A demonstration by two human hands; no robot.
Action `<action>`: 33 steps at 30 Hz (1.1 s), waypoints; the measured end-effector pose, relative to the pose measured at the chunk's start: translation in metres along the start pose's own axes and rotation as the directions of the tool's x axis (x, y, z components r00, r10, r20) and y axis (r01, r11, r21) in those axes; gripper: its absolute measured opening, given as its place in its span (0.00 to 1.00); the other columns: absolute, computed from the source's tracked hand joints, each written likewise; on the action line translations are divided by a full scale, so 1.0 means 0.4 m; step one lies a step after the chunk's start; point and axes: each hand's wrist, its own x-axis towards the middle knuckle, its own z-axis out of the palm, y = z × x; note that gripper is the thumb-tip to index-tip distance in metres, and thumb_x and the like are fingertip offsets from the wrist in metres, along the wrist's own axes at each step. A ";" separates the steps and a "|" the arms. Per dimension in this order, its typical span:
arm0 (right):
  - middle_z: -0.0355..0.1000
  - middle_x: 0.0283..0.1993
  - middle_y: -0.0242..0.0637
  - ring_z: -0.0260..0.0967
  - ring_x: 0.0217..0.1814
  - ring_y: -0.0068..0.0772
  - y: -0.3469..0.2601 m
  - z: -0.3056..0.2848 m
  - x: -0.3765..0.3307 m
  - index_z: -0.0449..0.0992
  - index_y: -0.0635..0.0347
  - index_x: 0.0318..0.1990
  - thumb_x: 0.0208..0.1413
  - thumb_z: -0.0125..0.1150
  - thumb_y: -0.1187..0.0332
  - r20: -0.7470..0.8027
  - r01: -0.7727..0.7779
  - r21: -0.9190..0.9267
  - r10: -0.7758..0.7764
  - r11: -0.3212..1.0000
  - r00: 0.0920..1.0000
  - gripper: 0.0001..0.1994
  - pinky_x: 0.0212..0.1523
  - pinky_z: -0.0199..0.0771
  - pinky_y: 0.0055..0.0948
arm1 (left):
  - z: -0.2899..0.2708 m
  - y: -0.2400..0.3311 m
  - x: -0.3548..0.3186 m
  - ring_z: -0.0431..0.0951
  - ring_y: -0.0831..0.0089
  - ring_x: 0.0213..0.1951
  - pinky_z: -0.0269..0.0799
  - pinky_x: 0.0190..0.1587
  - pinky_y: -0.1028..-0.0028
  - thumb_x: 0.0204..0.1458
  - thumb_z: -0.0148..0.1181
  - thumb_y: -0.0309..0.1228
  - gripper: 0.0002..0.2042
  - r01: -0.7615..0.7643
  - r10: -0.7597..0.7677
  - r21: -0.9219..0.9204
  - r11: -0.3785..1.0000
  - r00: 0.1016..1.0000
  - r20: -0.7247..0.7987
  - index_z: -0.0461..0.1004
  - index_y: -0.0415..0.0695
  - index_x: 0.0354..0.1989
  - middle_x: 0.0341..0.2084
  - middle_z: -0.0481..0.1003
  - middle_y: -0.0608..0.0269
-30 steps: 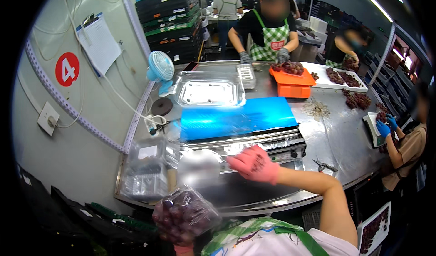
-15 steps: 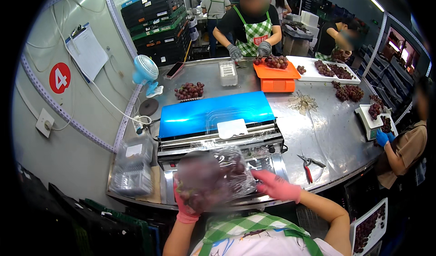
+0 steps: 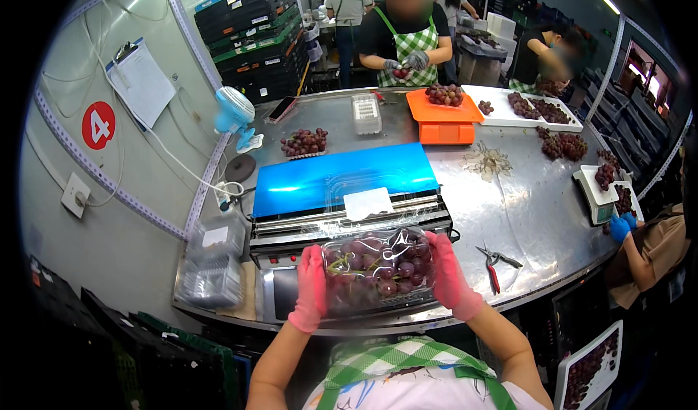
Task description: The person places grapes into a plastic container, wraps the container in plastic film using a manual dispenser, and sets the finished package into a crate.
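Observation:
Both my hands wear pink gloves and grip a clear plastic punnet of dark red grapes (image 3: pixel 378 268) by its two ends. My left hand (image 3: pixel 311 288) is on the left end, my right hand (image 3: pixel 448 275) on the right end. The punnet is held over the front plate of a film wrapping machine (image 3: pixel 280 246), whose blue cover (image 3: pixel 331 177) lies behind it. Clear film (image 3: pixel 363 224) stretches across the machine just beyond the punnet.
Red-handled scissors (image 3: pixel 493 264) lie right of the machine on the steel table (image 3: pixel 538 213). A stack of empty clear punnets (image 3: pixel 207 268) sits at left. Loose grapes (image 3: pixel 304 142), an orange scale (image 3: pixel 445 115) and white trays (image 3: pixel 542 108) stand farther back. People work opposite and at right.
The punnet of grapes came up from my lap onto the machine's front plate. My right hand left the machine and took the punnet's right end, so both hands hold it.

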 end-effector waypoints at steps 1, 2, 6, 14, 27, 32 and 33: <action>0.68 0.47 0.33 0.66 0.43 0.27 0.016 -0.010 0.011 0.63 0.56 0.53 0.60 0.35 0.44 -0.016 0.004 -0.022 -0.004 1.000 1.000 0.27 0.47 0.65 0.28 | -0.007 0.004 0.009 0.73 0.77 0.28 0.73 0.30 0.77 0.58 0.46 0.40 0.14 0.009 -0.011 0.062 0.998 0.999 0.033 0.70 0.42 0.40 0.31 0.73 0.63; 0.66 0.47 0.32 0.64 0.47 0.26 0.034 -0.025 0.020 0.61 0.57 0.54 0.60 0.34 0.43 -0.039 0.007 -0.045 -0.008 0.999 0.999 0.28 0.49 0.64 0.27 | -0.017 0.007 0.018 0.73 0.77 0.27 0.72 0.30 0.77 0.58 0.46 0.38 0.13 0.022 -0.031 0.123 0.992 0.997 0.069 0.70 0.42 0.39 0.29 0.72 0.64; 0.68 0.40 0.33 0.64 0.42 0.26 0.090 -0.075 0.065 0.59 0.56 0.54 0.60 0.42 0.48 -0.256 0.199 -0.471 -0.349 0.859 0.901 0.24 0.47 0.64 0.29 | -0.038 0.009 0.056 0.75 0.74 0.30 0.73 0.28 0.76 0.58 0.45 0.37 0.14 0.064 -0.123 0.375 0.925 0.983 0.134 0.71 0.39 0.39 0.30 0.73 0.61; 0.68 0.38 0.35 0.63 0.41 0.26 0.107 -0.122 0.076 0.65 0.63 0.53 0.59 0.46 0.49 -0.146 0.125 -0.709 -0.319 0.694 0.937 0.25 0.46 0.64 0.28 | -0.043 0.009 0.103 0.69 0.78 0.25 0.68 0.27 0.76 0.55 0.47 0.29 0.07 -0.033 -0.202 0.698 0.716 0.947 0.251 0.69 0.39 0.34 0.25 0.71 0.65; 0.66 0.30 0.33 0.57 0.31 0.22 -0.061 -0.090 0.096 0.68 0.67 0.50 0.57 0.39 0.40 -0.068 -0.242 -0.780 0.306 0.576 0.950 0.34 0.32 0.60 0.25 | -0.003 0.039 0.114 0.75 0.54 0.29 0.69 0.33 0.61 0.51 0.47 0.31 0.09 -0.271 -0.329 0.933 0.238 0.881 0.340 0.70 0.38 0.30 0.23 0.73 0.50; 0.69 0.26 0.33 0.63 0.30 0.24 -0.042 -0.128 0.123 0.70 0.66 0.31 0.55 0.40 0.38 -0.043 -0.216 -0.826 0.323 0.521 0.945 0.33 0.34 0.64 0.28 | -0.007 0.018 0.147 0.72 0.63 0.18 0.67 0.22 0.67 0.48 0.48 0.31 0.10 -0.403 -0.336 0.904 0.140 0.840 0.426 0.73 0.38 0.27 0.17 0.72 0.54; 0.69 0.25 0.33 0.64 0.29 0.25 -0.038 -0.137 0.127 0.70 0.66 0.27 0.55 0.39 0.37 -0.029 -0.206 -0.835 0.334 0.511 0.942 0.33 0.35 0.65 0.28 | 0.002 0.030 0.145 0.73 0.57 0.26 0.68 0.30 0.64 0.48 0.47 0.32 0.11 -0.398 -0.382 0.914 0.084 0.834 0.398 0.73 0.38 0.27 0.22 0.73 0.49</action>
